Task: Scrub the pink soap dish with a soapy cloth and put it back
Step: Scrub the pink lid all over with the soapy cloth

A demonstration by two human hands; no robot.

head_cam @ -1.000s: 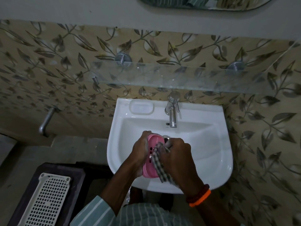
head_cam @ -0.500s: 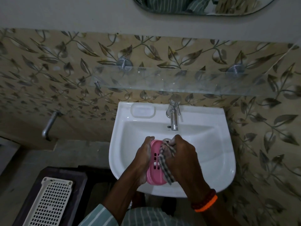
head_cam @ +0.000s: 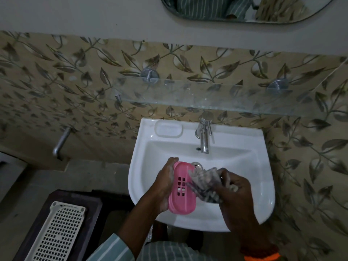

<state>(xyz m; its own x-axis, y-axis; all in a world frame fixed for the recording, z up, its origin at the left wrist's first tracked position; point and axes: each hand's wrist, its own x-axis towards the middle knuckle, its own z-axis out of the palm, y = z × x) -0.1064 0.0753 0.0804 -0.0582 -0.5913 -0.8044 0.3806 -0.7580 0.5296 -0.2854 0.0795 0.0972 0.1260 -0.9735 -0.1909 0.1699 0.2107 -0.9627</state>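
Right hand [head_cam: 232, 187] clutching cloth [head_cam: 205, 182], sliding off toward dish's right edge. Left hand [head_cam: 165, 182] gripping pink dish [head_cam: 181, 189], tilted over sink [head_cam: 250, 166]. More slotted face now exposed; scrubbing likely continuing, return pending.

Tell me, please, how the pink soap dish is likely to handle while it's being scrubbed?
The pink soap dish probably stays stiff, being moulded plastic with drain slots. It may be slippery: the left hand gripping it looks soapy. It seems light, since one hand holds it.

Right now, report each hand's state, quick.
Left hand: closed around the pink soap dish, over the sink.
Right hand: closed on the checked cloth.
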